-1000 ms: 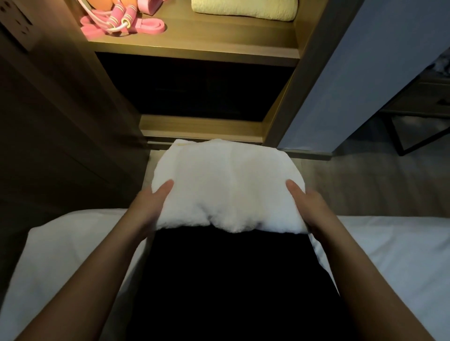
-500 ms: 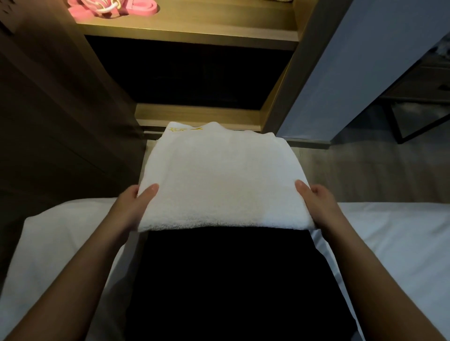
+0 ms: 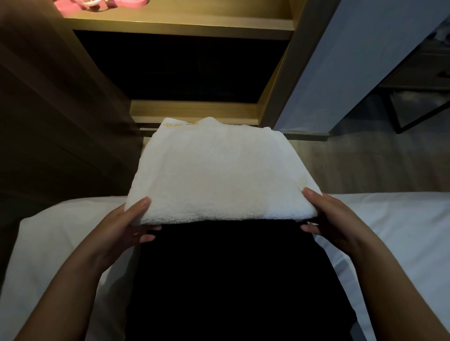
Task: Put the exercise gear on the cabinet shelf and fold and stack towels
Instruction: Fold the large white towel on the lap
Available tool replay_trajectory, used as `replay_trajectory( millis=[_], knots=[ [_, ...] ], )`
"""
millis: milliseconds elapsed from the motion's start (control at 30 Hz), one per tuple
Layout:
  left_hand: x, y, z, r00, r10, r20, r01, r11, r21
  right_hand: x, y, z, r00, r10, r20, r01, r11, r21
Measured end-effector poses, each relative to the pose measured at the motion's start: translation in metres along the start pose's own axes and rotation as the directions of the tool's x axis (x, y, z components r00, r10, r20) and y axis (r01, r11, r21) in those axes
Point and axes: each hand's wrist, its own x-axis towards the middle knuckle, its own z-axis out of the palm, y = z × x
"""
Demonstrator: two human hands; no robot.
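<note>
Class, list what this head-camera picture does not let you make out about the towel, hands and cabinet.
Head view only:
Pink gear: cut off by the top edge.
Yellow stitching on the white towel: too small to read.
Lower compartment: lost in darkness.
Left hand and right hand: fingers partly hidden under the towel.

Folded white towel [image 3: 219, 175] held level by left hand [image 3: 126, 226] and right hand [image 3: 333, 219], thumbs on top; pink gear [image 3: 102, 3] on cabinet shelf [image 3: 194, 22].

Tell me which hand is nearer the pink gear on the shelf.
Left. The left hand holds the towel's near-left corner, below the pink gear; right hand holds the near-right corner, farther across.
</note>
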Motion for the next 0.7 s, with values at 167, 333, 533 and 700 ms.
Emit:
replay_trajectory(
  millis=[167,333,533,700],
  knots=[
    [-0.001,0.003,-0.005,0.998,-0.011,-0.063,0.01,1.0,-0.012,-0.005,-0.001,-0.007,0.995,0.079,0.054,-0.08,0.997,0.017],
    [-0.017,-0.01,-0.019,0.993,-0.115,-0.008,0.116,0.993,0.034,-0.015,0.005,-0.02,0.977,0.181,0.117,-0.184,0.983,0.02],
    [-0.02,-0.011,-0.012,0.998,-0.053,0.03,0.051,0.996,0.071,-0.011,0.0,-0.015,0.983,0.156,0.095,-0.149,0.986,-0.082],
    [-0.022,-0.008,-0.017,0.994,-0.101,-0.03,0.105,0.96,0.261,-0.018,0.001,-0.018,0.966,0.195,0.169,-0.167,0.972,-0.164]
  ],
)
